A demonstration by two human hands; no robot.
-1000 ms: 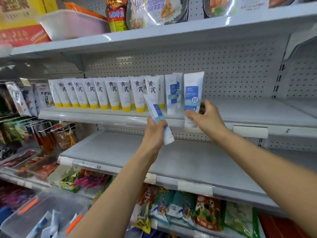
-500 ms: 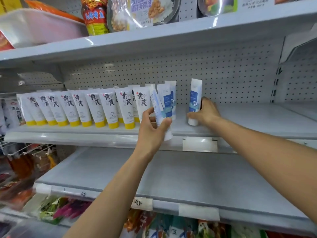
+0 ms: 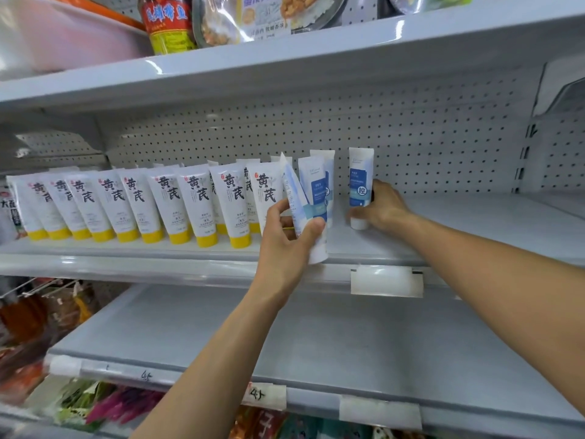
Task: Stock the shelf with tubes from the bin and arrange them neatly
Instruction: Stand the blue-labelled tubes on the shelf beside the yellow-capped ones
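My right hand [image 3: 381, 205] grips a white tube with a blue label [image 3: 360, 182], standing upright, cap down, on the middle shelf [image 3: 459, 223]. My left hand [image 3: 289, 239] holds another blue-and-white tube [image 3: 299, 204], tilted, with its cap at the shelf's front edge. Behind it stand two more blue-label tubes [image 3: 319, 185]. To the left runs a row of several white tubes with yellow caps [image 3: 136, 204]. The bin is out of view.
The middle shelf to the right of my right hand is bare. A grey lower shelf [image 3: 348, 343] juts out under my arms. Jars and food packs [image 3: 171, 23] stand on the top shelf. Snack packets [image 3: 104, 403] hang at the lower left.
The camera moved closer and up. My right hand stood its tube on the shelf and slid it back. My left hand raised its tube to the shelf edge.
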